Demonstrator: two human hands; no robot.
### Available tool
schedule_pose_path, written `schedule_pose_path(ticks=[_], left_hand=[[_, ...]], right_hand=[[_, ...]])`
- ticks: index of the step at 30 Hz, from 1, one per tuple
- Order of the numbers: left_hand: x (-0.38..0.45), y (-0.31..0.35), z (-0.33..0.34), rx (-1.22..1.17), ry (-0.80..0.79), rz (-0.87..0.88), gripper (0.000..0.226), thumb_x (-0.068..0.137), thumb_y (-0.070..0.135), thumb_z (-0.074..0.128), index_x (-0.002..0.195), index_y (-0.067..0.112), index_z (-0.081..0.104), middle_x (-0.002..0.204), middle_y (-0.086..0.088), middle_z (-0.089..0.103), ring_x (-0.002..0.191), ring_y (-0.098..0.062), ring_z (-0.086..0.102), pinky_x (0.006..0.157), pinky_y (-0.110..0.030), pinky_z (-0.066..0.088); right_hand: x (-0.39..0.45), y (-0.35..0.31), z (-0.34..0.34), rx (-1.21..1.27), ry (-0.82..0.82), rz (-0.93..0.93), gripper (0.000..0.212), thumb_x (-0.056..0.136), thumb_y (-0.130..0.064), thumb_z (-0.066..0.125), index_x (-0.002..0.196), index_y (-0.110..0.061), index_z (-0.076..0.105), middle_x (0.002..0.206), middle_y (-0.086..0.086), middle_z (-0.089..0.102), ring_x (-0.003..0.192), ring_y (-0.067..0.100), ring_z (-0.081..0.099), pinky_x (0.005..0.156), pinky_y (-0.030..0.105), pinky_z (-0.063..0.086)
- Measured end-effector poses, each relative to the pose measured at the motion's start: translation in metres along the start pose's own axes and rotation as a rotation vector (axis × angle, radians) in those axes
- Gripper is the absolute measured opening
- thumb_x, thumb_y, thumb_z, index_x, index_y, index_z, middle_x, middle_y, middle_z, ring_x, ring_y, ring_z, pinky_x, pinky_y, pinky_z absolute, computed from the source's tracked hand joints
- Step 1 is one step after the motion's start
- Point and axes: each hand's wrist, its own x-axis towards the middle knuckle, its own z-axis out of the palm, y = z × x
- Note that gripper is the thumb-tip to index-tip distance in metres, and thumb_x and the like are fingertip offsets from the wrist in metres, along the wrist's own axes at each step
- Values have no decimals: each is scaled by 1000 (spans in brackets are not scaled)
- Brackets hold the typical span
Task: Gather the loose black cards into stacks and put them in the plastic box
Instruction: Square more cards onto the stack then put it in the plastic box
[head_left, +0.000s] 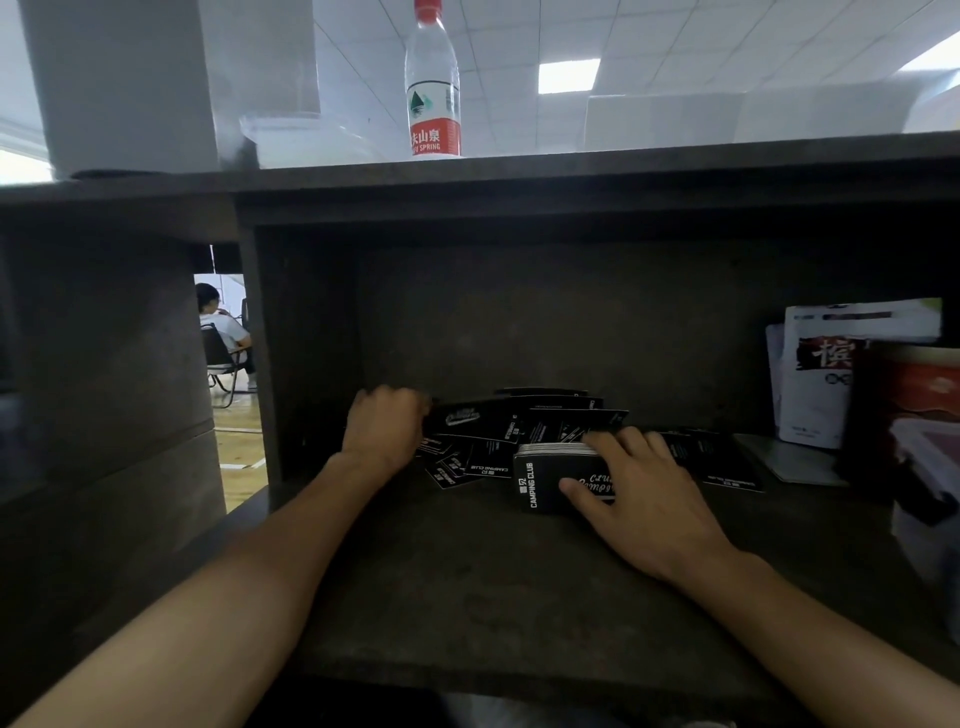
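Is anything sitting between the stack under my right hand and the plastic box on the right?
Nothing upright. Loose black cards and a flat pale sheet lie on the shelf between the stack and the plastic box.

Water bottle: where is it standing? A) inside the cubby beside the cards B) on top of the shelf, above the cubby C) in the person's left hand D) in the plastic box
B: the water bottle stands upright on the shelf top, above the cubby where both hands work the cards.
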Motion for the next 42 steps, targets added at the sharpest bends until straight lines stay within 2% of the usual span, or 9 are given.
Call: schedule_pose_path(ticks=[3,7,11,17,23,26,31,35,42], left_hand=[[-6,21,-14,-188,153,121,22,98,22,51,109,28,69,100,0,72,96,-22,64,87,-37,48],[-18,70,-19,-809,-375,247,21,101,18,50,107,23,70,103,3,69,95,-11,64,85,-31,51],[-23,81,-8,-1246,-635,-17,27,102,23,43,102,19,69,95,-1,68,84,-15,59,67,-27,44],[-23,96,-7,-1437,-783,-169,44,100,45,41,116,14,68,114,-8,69,108,-21,63,97,-35,47],[1,60,7,-695,-187,-81,26,101,26,45,122,20,58,116,-8,67,108,-27,61,92,-35,46],[0,31,26,-197,-265,-65,53,95,51,49,142,27,43,135,-7,57,128,-28,46,106,-42,31],[-6,53,19,-173,-293,-86,73,86,80,24,119,26,61,123,-5,65,119,-25,55,104,-47,29],[-10,70,13,-93,-422,-76,83,79,81,41,141,26,41,140,-10,47,128,-32,48,111,-57,24],[-19,70,-12,-101,-326,126,38,97,49,45,117,22,64,116,-13,64,110,-33,60,93,-43,47]], right_hand=[[0,0,-1,15,12,4,65,92,-64,45,146,-30,34,136,-4,41,127,14,36,102,40,44],[0,0,-1,55,20,35,80,92,-65,47,155,-25,18,153,-1,22,140,17,27,110,38,40],[0,1,0,49,1,44,74,93,-66,41,153,-27,22,150,-1,31,138,19,27,109,40,39],[2,0,1,39,1,15,60,92,-65,44,140,-30,38,130,-3,38,124,14,37,100,39,45],[3,1,2,-9,-28,12,62,91,-68,41,142,-32,34,134,-5,40,126,13,35,105,45,41],[2,1,2,-7,-31,15,62,91,-68,40,141,-32,35,133,-5,41,125,14,35,104,44,42],[3,0,1,-5,-27,21,63,91,-68,41,142,-31,35,134,-4,42,126,14,36,103,44,43],[3,-1,-1,2,-36,21,64,91,-67,42,142,-31,34,134,-5,41,127,14,35,105,44,42],[0,-1,-2,11,-27,20,62,91,-67,42,142,-31,36,132,-5,43,125,13,37,105,42,41]])
